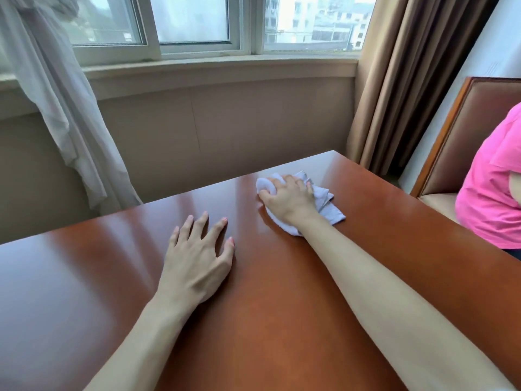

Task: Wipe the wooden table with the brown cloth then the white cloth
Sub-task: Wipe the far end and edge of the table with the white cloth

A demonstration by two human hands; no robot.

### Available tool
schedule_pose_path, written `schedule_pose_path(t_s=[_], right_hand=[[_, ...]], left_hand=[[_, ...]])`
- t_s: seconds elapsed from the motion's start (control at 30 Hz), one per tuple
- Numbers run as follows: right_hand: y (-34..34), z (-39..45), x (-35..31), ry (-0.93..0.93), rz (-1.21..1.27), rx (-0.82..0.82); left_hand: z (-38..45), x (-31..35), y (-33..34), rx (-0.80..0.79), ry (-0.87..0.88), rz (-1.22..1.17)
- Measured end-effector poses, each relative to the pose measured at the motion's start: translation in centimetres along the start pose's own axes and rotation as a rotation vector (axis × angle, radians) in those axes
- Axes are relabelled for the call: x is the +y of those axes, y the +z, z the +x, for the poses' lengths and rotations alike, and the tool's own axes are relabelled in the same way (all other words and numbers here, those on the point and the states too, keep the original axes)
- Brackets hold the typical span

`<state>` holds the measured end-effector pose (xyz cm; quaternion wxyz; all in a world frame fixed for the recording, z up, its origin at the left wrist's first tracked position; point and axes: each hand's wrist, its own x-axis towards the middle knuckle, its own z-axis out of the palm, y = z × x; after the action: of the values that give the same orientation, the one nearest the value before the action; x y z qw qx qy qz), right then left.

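Right hand (289, 197) is curled over the bunched white cloth (324, 200), fingers gripping it and pressing it down on the table (84, 277), toward the table's far edge and right of its middle. Grip on a wad rather than a flat sheet probably gives a firm pad to push with. Left hand (197, 258) lies flat on the table nearer the person, fingers spread and straight, holding nothing; likely bracing the body for the long reach.

White cloth in use suggests the second wiping stage, so the task looks well along. Brown cloth is not in view anywhere, cannot say where it sits.

Beyond the table's far edge: beige wall, window sill, window (197, 24), white curtain (56, 94) at far left, tan curtain (408, 80) at far right. Right of the table, a padded chair (479, 122) with a second person in a pink shirt (490, 193), mostly cut off by the frame edge.

Hidden: underside of the cloth, right fingertips partly buried in fabric, table's near and left edges out of frame. Glare streaks make any dirt or wet marks impossible to judge.
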<state>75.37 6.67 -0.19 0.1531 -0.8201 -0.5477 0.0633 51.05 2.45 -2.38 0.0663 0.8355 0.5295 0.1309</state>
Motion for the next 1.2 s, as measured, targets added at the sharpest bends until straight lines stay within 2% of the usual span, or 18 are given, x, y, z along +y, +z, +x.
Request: schedule_pose_path(t_s=[0.13, 0.23, 0.33, 0.53, 0.6, 0.67, 0.77, 0.9, 1.07, 1.2], right_hand=[[-0.1, 4.9, -0.7, 0.032, -0.021, -0.014], [-0.2, 3.2, -0.7, -0.007, -0.004, -0.021], [-0.2, -3.3, -0.2, -0.115, 0.034, -0.003], [-1.8, -22.8, 1.0, -0.322, 0.042, -0.042], [-2.3, -27.0, 1.9, -0.32, 0.054, -0.05], [-2.7, -27.8, 2.4, -0.301, 0.051, -0.044], [-2.5, -23.8, 2.3, -0.248, 0.04, -0.015], [-1.2, -12.5, 2.2, -0.119, 0.011, 0.025], [0.0, 2.1, 0.3, -0.025, -0.005, -0.021], [0.4, 7.3, -1.2, -0.009, -0.017, -0.052]], left_hand=[[0.0, 0.0, 0.1, -0.011, -0.014, -0.002], [0.0, 0.1, -0.2, -0.034, -0.022, 0.005], [0.6, 0.0, -0.2, -0.067, -0.024, 0.008], [-0.3, 0.2, -0.6, -0.107, -0.018, 0.02], [-0.3, 0.4, -0.8, -0.101, -0.013, 0.015], [-0.3, 0.3, -0.8, -0.097, -0.011, 0.016], [-0.4, 0.2, -0.6, -0.088, 0.0, 0.027], [-0.2, 0.1, -0.2, -0.052, 0.009, 0.035], [0.0, 0.0, -0.1, -0.028, -0.014, 0.017], [0.0, 0.1, -0.1, -0.022, -0.027, 0.022]])
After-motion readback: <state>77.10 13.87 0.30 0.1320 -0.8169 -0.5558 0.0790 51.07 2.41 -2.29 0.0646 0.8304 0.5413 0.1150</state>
